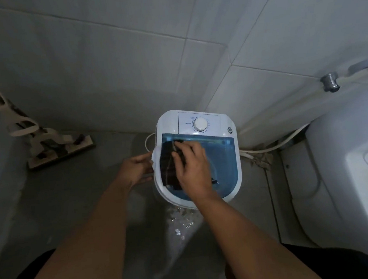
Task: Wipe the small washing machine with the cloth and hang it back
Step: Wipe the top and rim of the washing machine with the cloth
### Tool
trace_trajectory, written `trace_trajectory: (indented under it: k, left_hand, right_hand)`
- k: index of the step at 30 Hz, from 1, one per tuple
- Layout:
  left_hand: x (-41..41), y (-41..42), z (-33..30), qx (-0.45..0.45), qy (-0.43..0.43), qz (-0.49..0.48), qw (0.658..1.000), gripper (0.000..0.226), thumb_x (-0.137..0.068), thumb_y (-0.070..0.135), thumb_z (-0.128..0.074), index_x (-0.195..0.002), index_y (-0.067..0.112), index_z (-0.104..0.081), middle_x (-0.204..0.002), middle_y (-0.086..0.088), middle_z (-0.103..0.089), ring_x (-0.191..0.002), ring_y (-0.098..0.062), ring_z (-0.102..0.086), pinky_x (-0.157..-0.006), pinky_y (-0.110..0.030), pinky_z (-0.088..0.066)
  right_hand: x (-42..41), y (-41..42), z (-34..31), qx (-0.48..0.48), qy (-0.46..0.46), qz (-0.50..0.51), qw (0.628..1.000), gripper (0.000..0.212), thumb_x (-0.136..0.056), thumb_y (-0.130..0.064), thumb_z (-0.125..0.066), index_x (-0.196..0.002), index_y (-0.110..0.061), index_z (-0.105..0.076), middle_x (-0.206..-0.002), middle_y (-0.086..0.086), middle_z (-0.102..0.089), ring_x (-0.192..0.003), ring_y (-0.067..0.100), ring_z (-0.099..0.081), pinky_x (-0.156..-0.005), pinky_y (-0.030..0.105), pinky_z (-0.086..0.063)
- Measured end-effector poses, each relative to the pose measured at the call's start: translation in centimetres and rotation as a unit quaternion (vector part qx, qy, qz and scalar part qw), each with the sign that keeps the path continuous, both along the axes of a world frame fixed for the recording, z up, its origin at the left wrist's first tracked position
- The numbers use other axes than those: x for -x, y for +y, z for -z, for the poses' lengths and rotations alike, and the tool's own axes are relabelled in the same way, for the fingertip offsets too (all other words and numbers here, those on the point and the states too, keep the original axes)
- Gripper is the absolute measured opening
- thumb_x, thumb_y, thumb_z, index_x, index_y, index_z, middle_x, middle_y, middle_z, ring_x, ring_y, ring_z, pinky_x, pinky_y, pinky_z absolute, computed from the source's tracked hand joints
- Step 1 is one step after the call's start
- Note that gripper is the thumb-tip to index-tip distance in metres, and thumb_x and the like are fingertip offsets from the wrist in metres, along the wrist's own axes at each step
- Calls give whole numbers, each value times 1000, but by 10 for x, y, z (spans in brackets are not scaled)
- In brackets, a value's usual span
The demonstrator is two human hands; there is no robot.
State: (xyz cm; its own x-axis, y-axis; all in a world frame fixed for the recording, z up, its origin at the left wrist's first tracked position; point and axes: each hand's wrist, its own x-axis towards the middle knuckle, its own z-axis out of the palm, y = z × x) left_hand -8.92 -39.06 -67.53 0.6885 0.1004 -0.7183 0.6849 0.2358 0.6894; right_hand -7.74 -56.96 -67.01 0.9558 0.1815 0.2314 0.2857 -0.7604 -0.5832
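A small white washing machine (226, 121) with a blue see-through lid and a round white dial stands on the floor against the tiled wall. A dark cloth (168, 163) lies on the left part of the lid. My right hand (192, 165) presses down on the cloth, fingers curled over its upper edge. My left hand (139, 168) rests against the machine's left side, fingers touching its rim.
A flat mop (50, 143) leans at the left on the floor. A white toilet (349, 157) fills the right side, with a metal valve (330, 82) on the wall above. White hoses (276, 146) run behind the machine. The floor in front looks wet.
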Motion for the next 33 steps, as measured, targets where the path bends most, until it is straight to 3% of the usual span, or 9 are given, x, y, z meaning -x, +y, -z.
trace_trajectory:
  k: [4, 8, 11, 15, 21, 23, 26, 30, 33]
  left_hand:
    - [1, 0, 1, 0, -5, -1, 1000, 36, -97, 7, -60, -130, 18, -67, -118, -14, -73, -105, -30, -71, -68, -27, -62]
    - [1, -2, 0, -2, -1, -3, 1000, 36, -98, 7, -57, -131, 19, -67, -116, -13, -73, -96, -25, -70, -68, -26, -61]
    - [1, -3, -2, -2, 1, -9, 1000, 37, -98, 5, -55, -131, 18, -66, -116, -14, -73, -95, -25, -69, -59, -22, -61]
    - [2, -4, -4, -4, 4, -6, 1000, 38, -99, 4, -53, -133, 18, -65, -119, -13, -72, -91, -22, -69, -58, -22, -60]
    - [1, -5, -6, -4, -6, -13, 1000, 37, -98, 2, -54, -129, 18, -67, -100, -10, -74, -59, -7, -72, -50, -17, -57]
    - [1, -5, -5, -7, -5, -8, 1000, 37, -98, 4, -55, -130, 19, -67, -100, -7, -74, -64, -9, -74, -53, -18, -57]
    - [0, -3, -4, -3, 0, -5, 1000, 39, -98, 5, -56, -133, 19, -65, -116, -13, -72, -86, -19, -70, -64, -24, -57]
    - [1, -1, -4, -3, -1, -8, 1000, 39, -97, 6, -57, -133, 19, -65, -120, -14, -72, -99, -27, -69, -58, -21, -60]
    - [2, -2, -5, 1, -1, -13, 1000, 40, -97, 3, -56, -133, 17, -64, -120, -16, -72, -98, -28, -69, -57, -20, -61]
  right_hand:
    - [-18, -77, -16, -32, -2, 116, 993, 31, -102, -27, -61, -131, -17, -65, -126, 7, -56, -118, 23, -57, -104, 32, -46]
    - [-16, -132, -10, 37, 19, 164, 986, 32, -100, -26, -61, -130, -15, -64, -125, 12, -56, -115, 31, -58, -102, 36, -47]
    - [0, -117, 7, 122, 11, 155, 980, 33, -98, -28, -63, -128, -16, -66, -125, 13, -60, -112, 35, -58, -97, 46, -50]
    - [8, -66, 13, 144, 7, 126, 981, 31, -98, -31, -61, -128, -23, -63, -131, 5, -58, -111, 28, -54, -90, 45, -48]
    - [37, 19, 25, 151, 8, 8, 989, 32, -100, -36, -56, -131, -30, -61, -133, 1, -58, -112, 24, -54, -91, 42, -46]
    - [36, 22, 24, 119, 11, -1, 993, 32, -99, -35, -57, -131, -29, -61, -131, 1, -58, -114, 24, -55, -91, 42, -48]
    - [19, -3, 9, 52, 5, -24, 998, 31, -102, -31, -57, -131, -24, -63, -129, 2, -58, -118, 22, -55, -100, 42, -48]
    - [-16, -69, -4, -45, -18, 128, 991, 31, -101, -29, -59, -130, -19, -64, -127, 4, -55, -118, 25, -58, -105, 42, -50]
    - [-43, -110, -4, -7, 34, 221, 975, 33, -101, -28, -59, -131, -15, -64, -129, 14, -55, -116, 35, -59, -101, 44, -49]
